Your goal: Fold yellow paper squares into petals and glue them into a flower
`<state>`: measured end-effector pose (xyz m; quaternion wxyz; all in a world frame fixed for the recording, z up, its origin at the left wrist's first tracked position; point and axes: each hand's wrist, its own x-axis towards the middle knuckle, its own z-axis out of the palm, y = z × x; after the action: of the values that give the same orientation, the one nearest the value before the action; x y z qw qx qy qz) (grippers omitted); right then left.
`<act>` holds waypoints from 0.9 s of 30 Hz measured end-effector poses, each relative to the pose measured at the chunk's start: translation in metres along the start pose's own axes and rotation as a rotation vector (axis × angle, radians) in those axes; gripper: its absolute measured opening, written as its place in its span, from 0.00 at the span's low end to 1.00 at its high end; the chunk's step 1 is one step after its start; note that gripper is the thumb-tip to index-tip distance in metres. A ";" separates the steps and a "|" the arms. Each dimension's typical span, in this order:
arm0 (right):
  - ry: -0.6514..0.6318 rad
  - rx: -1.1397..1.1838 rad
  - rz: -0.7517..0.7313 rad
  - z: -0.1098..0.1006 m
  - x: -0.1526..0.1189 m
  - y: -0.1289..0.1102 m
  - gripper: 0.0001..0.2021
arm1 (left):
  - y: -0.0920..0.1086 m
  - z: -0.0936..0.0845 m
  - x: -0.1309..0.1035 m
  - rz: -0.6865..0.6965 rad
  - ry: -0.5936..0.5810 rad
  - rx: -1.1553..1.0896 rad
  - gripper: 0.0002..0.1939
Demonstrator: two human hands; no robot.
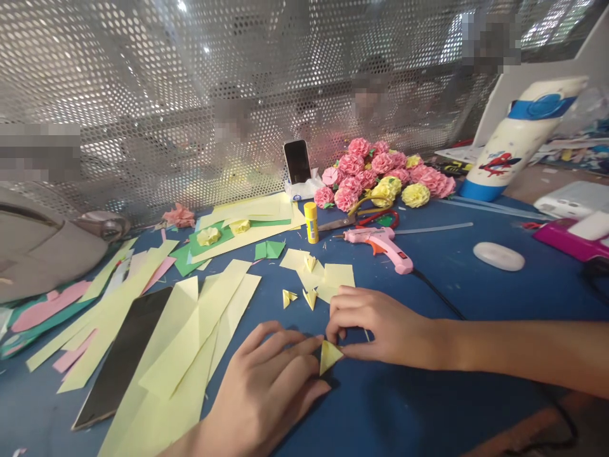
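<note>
A small folded yellow paper triangle (330, 357) lies between my hands, just above the blue tabletop. My left hand (273, 381) holds it from the left, with fingertips and thumb closed at its edge. At its right corner my right hand (375, 327) pinches it between thumb and bent fingers. Just beyond are small folded yellow pieces (310, 298) and square yellow paper sheets (339, 279). Long yellow paper strips (204, 336) overlap to the left of my left hand.
A pink glue gun (380, 241), scissors (340, 222) and a yellow glue stick (311, 223) lie or stand ahead. Pink and yellow paper flowers (371, 168) are heaped behind. A bottle (518, 139) stands right, a dark flat phone-like slab (126, 355) left. A perforated metal panel (166, 76) bounds the back.
</note>
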<state>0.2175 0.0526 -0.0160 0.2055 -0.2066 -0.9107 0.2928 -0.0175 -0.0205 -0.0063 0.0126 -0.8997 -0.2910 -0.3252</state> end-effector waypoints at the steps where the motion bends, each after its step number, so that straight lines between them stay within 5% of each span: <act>1: 0.001 -0.002 0.000 0.000 0.000 0.000 0.04 | 0.000 0.000 0.000 -0.012 -0.010 -0.013 0.07; 12: -0.035 -0.012 0.017 -0.002 0.000 0.000 0.03 | -0.002 0.000 -0.001 -0.025 -0.012 -0.028 0.08; 19: -0.065 0.009 -0.002 -0.009 0.000 -0.003 0.13 | 0.000 -0.001 0.004 0.014 0.014 0.002 0.10; 27: -0.043 0.002 0.012 -0.010 -0.001 -0.008 0.03 | 0.004 -0.003 0.005 0.067 -0.022 0.063 0.10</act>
<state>0.2214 0.0506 -0.0041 0.1844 -0.2054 -0.9133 0.2994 -0.0143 -0.0217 -0.0009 0.0485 -0.9116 -0.2707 -0.3056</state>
